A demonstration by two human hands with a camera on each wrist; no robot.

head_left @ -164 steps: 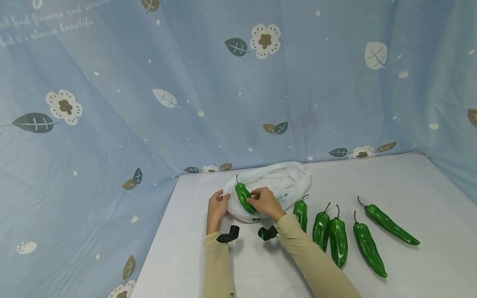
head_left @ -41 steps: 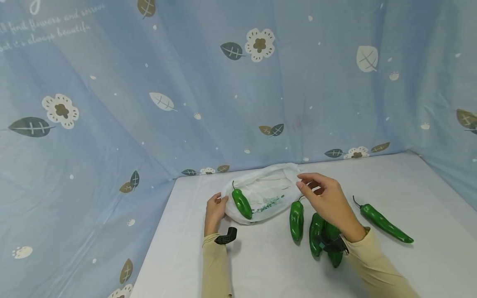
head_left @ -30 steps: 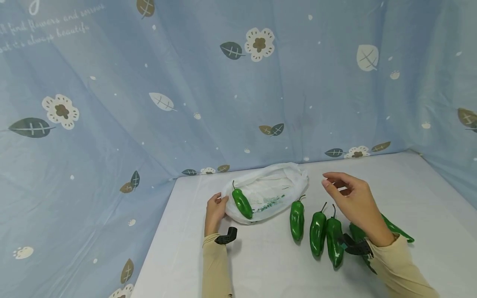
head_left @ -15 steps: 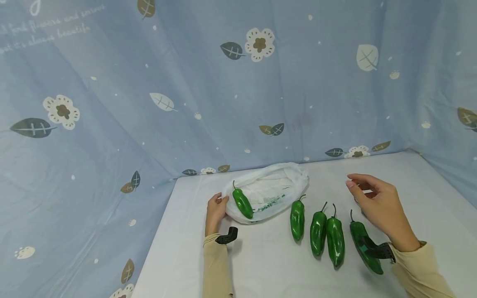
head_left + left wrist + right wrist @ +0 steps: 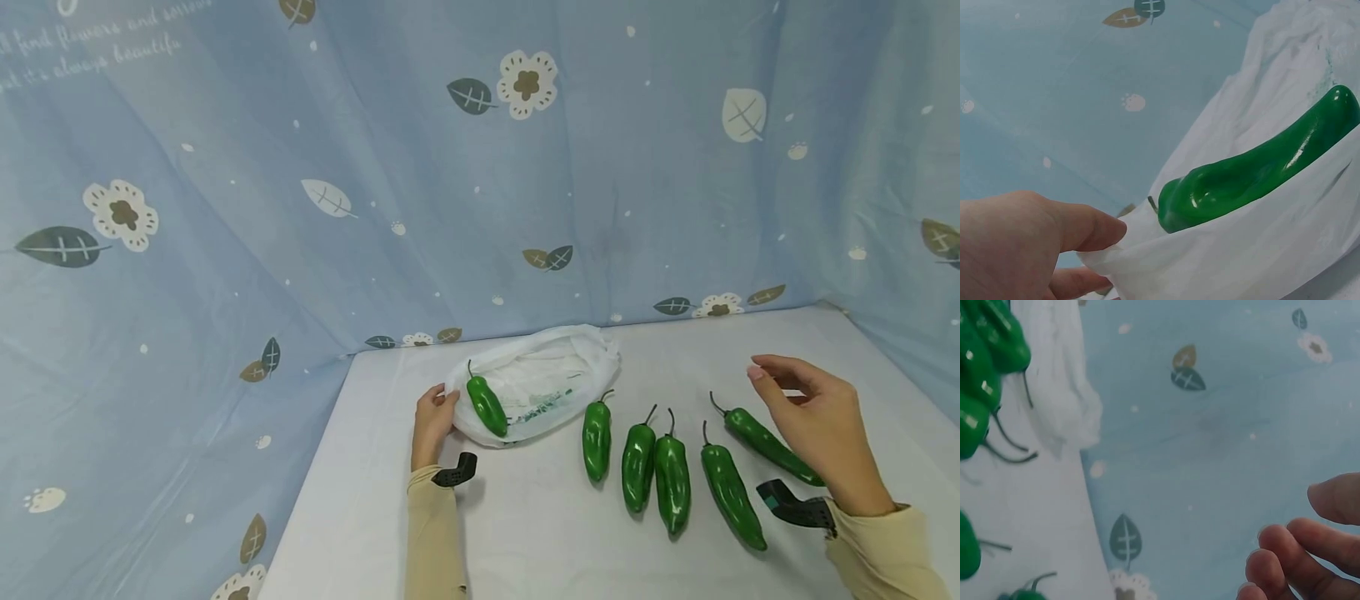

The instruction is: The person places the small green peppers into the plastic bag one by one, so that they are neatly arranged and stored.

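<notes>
My left hand (image 5: 433,423) pinches the left edge of a white plastic bag (image 5: 592,358), its mouth spread wide. Just inside that edge lies a shiny green chili pepper (image 5: 487,407); the left wrist view shows the same pepper (image 5: 1260,165) resting in the bag's fold, its stem by my thumb. Far to the right, my right hand (image 5: 825,425) hovers with fingers loosely bent and nothing between them. Nearest to it is the rightmost pepper (image 5: 768,446), whose tip the hand partly overlaps in the head view.
Several more green peppers lie between the bag and my right hand: one close to the bag (image 5: 597,442), a side-by-side pair (image 5: 638,468), and a slanted one (image 5: 731,496). A blue patterned curtain (image 5: 450,167) rises behind and beside the white table (image 5: 540,525).
Earlier my right hand held a pepper over the bag; that pepper now lies in it. The right hand has since swept right past the other peppers. My left hand stays on the edge.
</notes>
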